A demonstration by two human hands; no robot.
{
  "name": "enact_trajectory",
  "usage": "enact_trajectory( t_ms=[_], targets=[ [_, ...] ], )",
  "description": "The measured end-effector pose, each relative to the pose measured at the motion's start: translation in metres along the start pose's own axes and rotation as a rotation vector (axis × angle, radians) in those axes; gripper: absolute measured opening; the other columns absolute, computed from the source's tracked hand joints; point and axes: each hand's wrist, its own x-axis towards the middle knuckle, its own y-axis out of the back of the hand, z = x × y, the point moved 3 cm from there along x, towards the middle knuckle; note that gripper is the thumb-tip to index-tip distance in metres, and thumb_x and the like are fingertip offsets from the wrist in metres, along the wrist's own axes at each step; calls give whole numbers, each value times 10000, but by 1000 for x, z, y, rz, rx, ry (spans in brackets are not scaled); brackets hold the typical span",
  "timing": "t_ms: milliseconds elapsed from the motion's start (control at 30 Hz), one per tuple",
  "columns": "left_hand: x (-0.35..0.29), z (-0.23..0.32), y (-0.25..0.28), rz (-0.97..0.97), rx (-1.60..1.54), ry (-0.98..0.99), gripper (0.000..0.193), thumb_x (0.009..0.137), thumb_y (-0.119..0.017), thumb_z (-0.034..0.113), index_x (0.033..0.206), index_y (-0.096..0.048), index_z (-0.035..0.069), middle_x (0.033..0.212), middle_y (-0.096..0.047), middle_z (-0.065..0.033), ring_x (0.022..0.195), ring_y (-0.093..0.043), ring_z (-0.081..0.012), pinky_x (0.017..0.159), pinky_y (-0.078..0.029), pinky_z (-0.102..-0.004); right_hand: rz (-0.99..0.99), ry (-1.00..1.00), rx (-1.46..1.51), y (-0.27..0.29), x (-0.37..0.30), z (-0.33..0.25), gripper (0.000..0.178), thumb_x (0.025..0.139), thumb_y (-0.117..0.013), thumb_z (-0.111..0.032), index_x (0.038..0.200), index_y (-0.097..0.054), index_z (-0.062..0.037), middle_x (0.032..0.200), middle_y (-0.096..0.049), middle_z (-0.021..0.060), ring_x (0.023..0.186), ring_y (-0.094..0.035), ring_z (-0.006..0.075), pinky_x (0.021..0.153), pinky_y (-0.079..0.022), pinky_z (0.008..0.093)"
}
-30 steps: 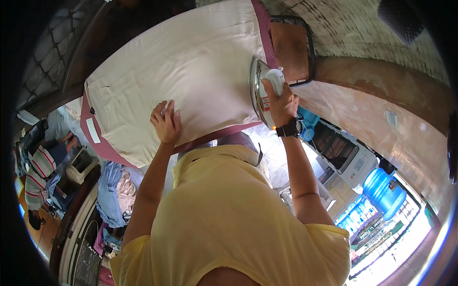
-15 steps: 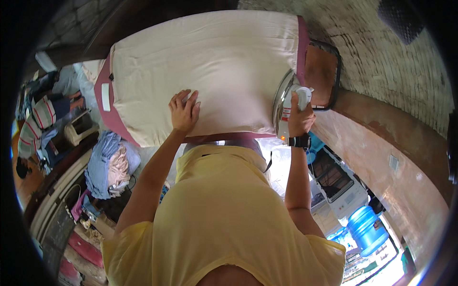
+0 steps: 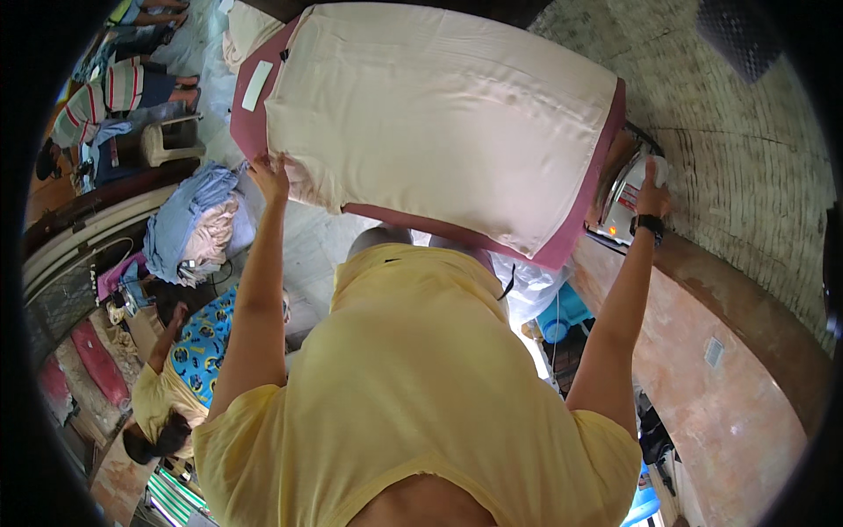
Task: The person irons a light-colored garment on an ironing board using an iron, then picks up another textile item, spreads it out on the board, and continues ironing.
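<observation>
A cream cloth (image 3: 439, 123) lies spread over an ironing board with a maroon cover (image 3: 251, 130). My left hand (image 3: 270, 178) is at the cloth's near left corner, its fingers closed on the fabric, which bunches beside them. At the board's right end my right hand (image 3: 653, 195) grips the handle of a steam iron (image 3: 623, 200). The iron is off the cloth, over the rest beyond the board's edge, and an orange light glows on it. The underside of the iron is hidden.
A pile of blue and pink clothes (image 3: 189, 228) sits at the left. Behind it is a person in patterned blue shorts (image 3: 206, 351); another in a striped top (image 3: 125, 85) is farther off, near a beige plastic stool (image 3: 167, 140). A rough wall (image 3: 702, 158) borders the right side.
My right hand has moved the iron right, off the cloth to the board's end. My left hand has gone from lying on the cloth to its near left corner. The view has shifted.
</observation>
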Motion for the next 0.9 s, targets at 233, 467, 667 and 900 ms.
enact_trajectory(
  t_ms=[233, 467, 667, 900],
  targets=[
    [0, 13, 6, -218, -128, 199, 379, 844, -732, 221, 1093, -581, -22, 994, -679, -122, 881, -624, -187, 825, -465, -318, 69, 21, -11, 6, -22, -20, 1009, 676, -513, -876, 1082, -689, 32, 1032, -681, 264, 1032, -645, 402, 907, -484, 468],
    [7, 2, 10, -230, -351, 333, 403, 866, -719, 286, 1084, -596, -30, 1002, -660, -82, 893, -581, -136, 800, -453, -289, -23, 545, 91, 56, -121, -96, 776, 703, -682, -719, 1087, -698, -45, 931, -711, 206, 888, -698, 341, 788, -540, 428],
    [48, -30, -32, -283, -210, 299, 439, 805, -751, 424, 939, -659, 16, 949, -660, -149, 833, -607, -216, 746, -468, -335, -346, 1038, -36, 1, -191, -150, 557, 702, -776, -580, 890, -708, -60, 762, -695, 167, 735, -684, 358, 632, -541, 441],
    [34, -16, -25, -80, -329, 287, 406, 825, -736, 379, 793, -580, 6, 664, -563, -97, 615, -499, -222, 622, -423, -367, -478, 1293, -127, -63, -297, -255, 605, 713, -756, -581, 981, -695, -42, 794, -674, 245, 775, -661, 416, 689, -539, 478]
  ],
)
